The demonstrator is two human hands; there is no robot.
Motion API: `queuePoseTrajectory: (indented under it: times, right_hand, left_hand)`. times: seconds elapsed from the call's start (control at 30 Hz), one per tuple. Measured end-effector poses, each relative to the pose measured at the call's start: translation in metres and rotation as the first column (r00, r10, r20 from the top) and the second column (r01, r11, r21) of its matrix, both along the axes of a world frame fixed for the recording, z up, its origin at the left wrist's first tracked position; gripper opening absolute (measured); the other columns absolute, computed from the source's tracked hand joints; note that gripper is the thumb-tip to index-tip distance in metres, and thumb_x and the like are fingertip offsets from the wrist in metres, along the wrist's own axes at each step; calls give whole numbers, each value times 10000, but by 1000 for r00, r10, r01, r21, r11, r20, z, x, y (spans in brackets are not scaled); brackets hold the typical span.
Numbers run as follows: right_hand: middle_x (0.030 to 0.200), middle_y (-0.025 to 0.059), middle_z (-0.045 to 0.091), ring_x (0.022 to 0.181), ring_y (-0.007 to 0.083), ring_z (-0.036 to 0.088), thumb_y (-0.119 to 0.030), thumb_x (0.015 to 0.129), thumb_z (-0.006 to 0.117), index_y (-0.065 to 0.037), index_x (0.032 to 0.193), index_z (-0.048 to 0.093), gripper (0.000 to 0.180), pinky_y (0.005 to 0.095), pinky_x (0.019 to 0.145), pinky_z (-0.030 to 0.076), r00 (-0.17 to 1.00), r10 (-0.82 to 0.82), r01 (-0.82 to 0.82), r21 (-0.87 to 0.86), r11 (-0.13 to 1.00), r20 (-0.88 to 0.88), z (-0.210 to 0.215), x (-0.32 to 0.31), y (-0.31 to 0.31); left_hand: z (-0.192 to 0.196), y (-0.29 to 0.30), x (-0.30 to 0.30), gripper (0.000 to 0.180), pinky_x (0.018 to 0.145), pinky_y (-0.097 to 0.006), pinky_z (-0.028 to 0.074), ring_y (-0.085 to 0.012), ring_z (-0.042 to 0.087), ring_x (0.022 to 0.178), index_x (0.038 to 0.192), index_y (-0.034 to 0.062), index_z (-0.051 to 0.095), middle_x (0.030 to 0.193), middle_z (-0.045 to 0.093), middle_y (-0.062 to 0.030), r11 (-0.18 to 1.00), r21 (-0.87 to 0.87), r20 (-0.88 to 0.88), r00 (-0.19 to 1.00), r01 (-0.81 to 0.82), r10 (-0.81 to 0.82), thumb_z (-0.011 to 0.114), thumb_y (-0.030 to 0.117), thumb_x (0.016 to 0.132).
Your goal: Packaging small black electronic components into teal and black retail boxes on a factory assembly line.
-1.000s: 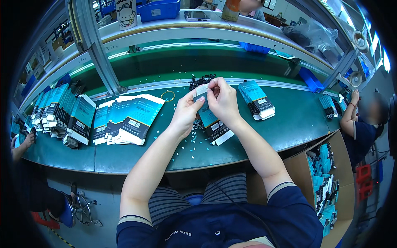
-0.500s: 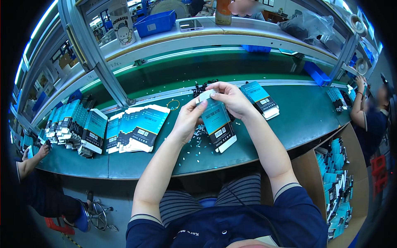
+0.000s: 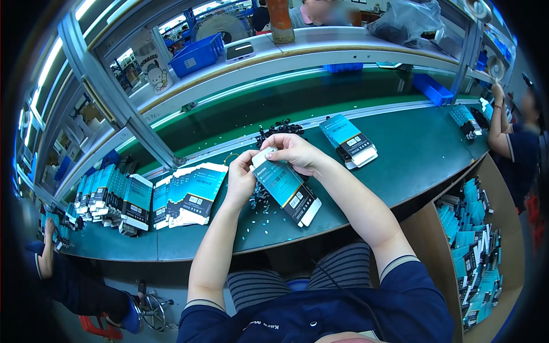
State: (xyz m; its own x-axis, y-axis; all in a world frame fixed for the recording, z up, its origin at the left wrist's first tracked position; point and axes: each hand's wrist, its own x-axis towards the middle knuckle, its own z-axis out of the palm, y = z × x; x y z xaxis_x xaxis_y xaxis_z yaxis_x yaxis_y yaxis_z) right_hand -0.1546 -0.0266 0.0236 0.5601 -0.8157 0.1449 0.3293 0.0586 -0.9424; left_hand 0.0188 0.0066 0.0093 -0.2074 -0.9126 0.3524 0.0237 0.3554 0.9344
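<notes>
Both my hands hold one flat blue, black and white retail box (image 3: pixel 286 190) above the green workbench (image 3: pixel 417 154). My left hand (image 3: pixel 241 178) pinches the box's upper left edge. My right hand (image 3: pixel 291 152) grips its white top flap from the right. A heap of small black parts (image 3: pixel 278 129) lies just behind my hands. Small white bits (image 3: pixel 258 219) are scattered on the bench under the box.
Flat blue boxes (image 3: pixel 191 193) are stacked left of my hands, with more rows (image 3: pixel 111 194) further left. Two more boxes (image 3: pixel 349 140) lie to the right. A cardboard carton (image 3: pixel 474 251) of packed boxes stands at lower right. Other people work at the far left (image 3: pixel 46 257) and far right (image 3: pixel 514 143).
The view has shifted slightly and my hands with the box sit a little lower and nearer. My grip on the box's top end is unchanged.
</notes>
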Motion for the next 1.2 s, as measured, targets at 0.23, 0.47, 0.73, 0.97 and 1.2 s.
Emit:
queuePoseTrajectory:
  times: [0.23, 0.47, 0.73, 0.97, 1.2]
  right_hand:
    - [909, 52, 626, 859, 109, 605, -62, 767, 699, -38, 974, 599, 231, 256, 773, 499, 996, 45, -45, 6, 999, -77, 3, -5, 2]
    - [924, 55, 627, 848, 120, 603, -51, 801, 668, -37, 981, 591, 196, 273, 777, 492, 1000, 5, -5, 49, 999, -4, -3, -6, -13]
    - [955, 61, 621, 860, 160, 610, -45, 844, 604, -55, 1007, 572, 165, 301, 759, 512, 922, -134, 23, 295, 955, 363, -3, -30, -30]
    - [971, 80, 621, 887, 194, 619, -47, 870, 570, -51, 1043, 540, 176, 365, 787, 524, 837, -111, -67, 303, 951, 535, -18, -51, -36]
    - [969, 73, 627, 875, 185, 624, -42, 868, 573, -54, 1048, 536, 184, 347, 788, 525, 824, -52, -87, 216, 972, 564, -12, -56, -29]
  left_hand:
    - [-5, -10, 3, 121, 598, -187, 393, -38, 494, 687, 773, 33, 535, 733, 555, 30, 996, -85, 110, 994, -18, 27, 652, 57, 796]
    - [-16, -23, -1, 188, 490, -237, 318, -40, 403, 579, 646, 19, 477, 592, 484, 26, 947, -180, 223, 927, -265, 302, 605, 50, 780]
    - [-40, 132, 34, 140, 456, -334, 328, -267, 431, 501, 632, 15, 452, 591, 421, -111, 449, -814, 240, 491, -368, 837, 516, 20, 756]
    - [-264, 257, 152, 311, 499, -441, 373, -340, 501, 577, 674, 1, 475, 658, 514, -192, 533, -213, 689, 262, -819, 676, 494, 217, 898]
    - [-363, 321, 228, 385, 641, -368, 504, -227, 619, 736, 1024, 13, 603, 893, 649, -98, 6, 851, 501, 814, -526, 295, 521, 363, 886]
